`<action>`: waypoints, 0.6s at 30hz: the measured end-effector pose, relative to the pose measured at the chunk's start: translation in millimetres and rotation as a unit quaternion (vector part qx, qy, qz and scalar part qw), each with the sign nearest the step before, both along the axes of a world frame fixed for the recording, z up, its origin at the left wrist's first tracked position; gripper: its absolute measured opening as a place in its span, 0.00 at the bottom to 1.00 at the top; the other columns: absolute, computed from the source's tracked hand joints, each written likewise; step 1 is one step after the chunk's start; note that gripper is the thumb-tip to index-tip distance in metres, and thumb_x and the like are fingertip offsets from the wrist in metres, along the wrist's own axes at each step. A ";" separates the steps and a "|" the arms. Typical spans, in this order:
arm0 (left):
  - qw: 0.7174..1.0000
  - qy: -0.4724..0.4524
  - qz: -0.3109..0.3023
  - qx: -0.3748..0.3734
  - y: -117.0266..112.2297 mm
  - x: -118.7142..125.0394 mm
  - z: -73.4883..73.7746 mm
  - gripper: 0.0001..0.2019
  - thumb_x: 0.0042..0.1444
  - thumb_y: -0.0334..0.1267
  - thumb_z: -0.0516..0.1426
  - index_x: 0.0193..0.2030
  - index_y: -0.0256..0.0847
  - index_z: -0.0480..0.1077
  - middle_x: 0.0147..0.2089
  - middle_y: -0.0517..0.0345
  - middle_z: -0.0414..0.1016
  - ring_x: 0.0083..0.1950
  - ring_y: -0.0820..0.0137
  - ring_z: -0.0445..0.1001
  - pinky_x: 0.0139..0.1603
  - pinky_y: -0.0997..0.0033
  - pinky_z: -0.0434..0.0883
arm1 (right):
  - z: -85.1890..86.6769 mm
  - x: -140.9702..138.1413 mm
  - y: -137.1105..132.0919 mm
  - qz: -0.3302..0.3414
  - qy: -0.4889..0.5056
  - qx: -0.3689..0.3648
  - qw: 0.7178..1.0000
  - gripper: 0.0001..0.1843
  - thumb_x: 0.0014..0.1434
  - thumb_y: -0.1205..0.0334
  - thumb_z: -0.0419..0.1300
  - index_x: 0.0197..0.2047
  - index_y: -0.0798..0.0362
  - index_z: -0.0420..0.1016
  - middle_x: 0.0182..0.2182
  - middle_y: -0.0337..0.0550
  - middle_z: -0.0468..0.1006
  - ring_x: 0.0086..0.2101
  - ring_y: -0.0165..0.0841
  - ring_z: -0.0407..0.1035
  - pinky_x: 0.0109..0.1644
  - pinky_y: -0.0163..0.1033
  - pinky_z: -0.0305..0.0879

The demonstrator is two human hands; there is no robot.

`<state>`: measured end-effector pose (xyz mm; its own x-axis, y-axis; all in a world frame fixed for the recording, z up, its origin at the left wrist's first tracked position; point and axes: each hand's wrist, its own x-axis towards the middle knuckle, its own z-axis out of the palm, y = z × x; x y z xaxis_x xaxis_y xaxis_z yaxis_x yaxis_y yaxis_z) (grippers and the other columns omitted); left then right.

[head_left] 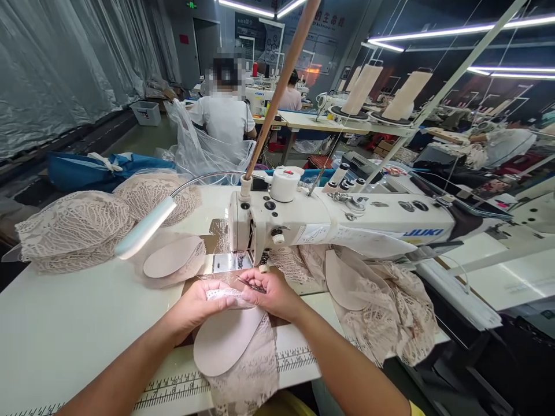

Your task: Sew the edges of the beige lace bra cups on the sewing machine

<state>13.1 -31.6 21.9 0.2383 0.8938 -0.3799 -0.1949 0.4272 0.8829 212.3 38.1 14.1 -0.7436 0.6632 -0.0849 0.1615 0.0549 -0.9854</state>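
Close in front of the sewing machine [277, 214], my left hand [203, 301] pinches the folded edge of a beige lace bra cup [225, 341]. Its smooth oval pad faces up, and lace hangs from it over the table's front edge. My right hand [275, 292] is closed around small dark thread snips [251, 284], their tip pointing left. The thumb of that hand also rests at the cup's edge. Behind my fingers lies the metal needle plate [228, 263]; the two hands nearly touch.
Lace cups [78, 228] are piled at the left, beside a single padded lace piece [173, 257]. More lace fabric [381, 306] lies right of the needle. A lamp [145, 228] on a bent neck reaches over the table. A co-worker [223, 118] sits ahead.
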 end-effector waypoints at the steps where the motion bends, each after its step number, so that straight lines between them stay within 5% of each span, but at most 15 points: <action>1: 1.000 0.006 -0.002 0.007 0.2 0.1 0.0 0.14 0.47 0.44 0.67 0.33 0.35 0.76 0.32 0.54 0.78 0.34 0.69 0.72 0.36 0.72 0.66 | 1.3 0.9 0.7 -0.008 0.002 0.007 1.000 0.18 0.59 0.51 0.58 0.47 0.53 0.70 0.34 0.40 0.74 0.36 0.32 0.70 0.41 0.36 0.64; 8: 0.999 0.046 0.009 0.028 -0.5 0.9 -5.5 0.16 0.49 0.47 0.65 0.32 0.34 0.77 0.30 0.54 0.77 0.31 0.70 0.69 0.33 0.73 0.65 | 11.2 2.2 5.3 -0.009 -0.061 0.136 0.989 0.14 0.57 0.54 0.60 0.43 0.51 0.77 0.42 0.43 0.79 0.43 0.36 0.71 0.49 0.38 0.63; 18: 0.999 0.044 -0.006 0.018 2.0 -1.9 -13.6 0.17 0.49 0.47 0.65 0.36 0.33 0.79 0.34 0.49 0.79 0.33 0.68 0.71 0.34 0.72 0.66 | 21.3 1.1 1.2 0.026 -0.129 0.101 0.986 0.12 0.55 0.57 0.61 0.43 0.48 0.76 0.35 0.38 0.77 0.35 0.32 0.69 0.38 0.34 0.63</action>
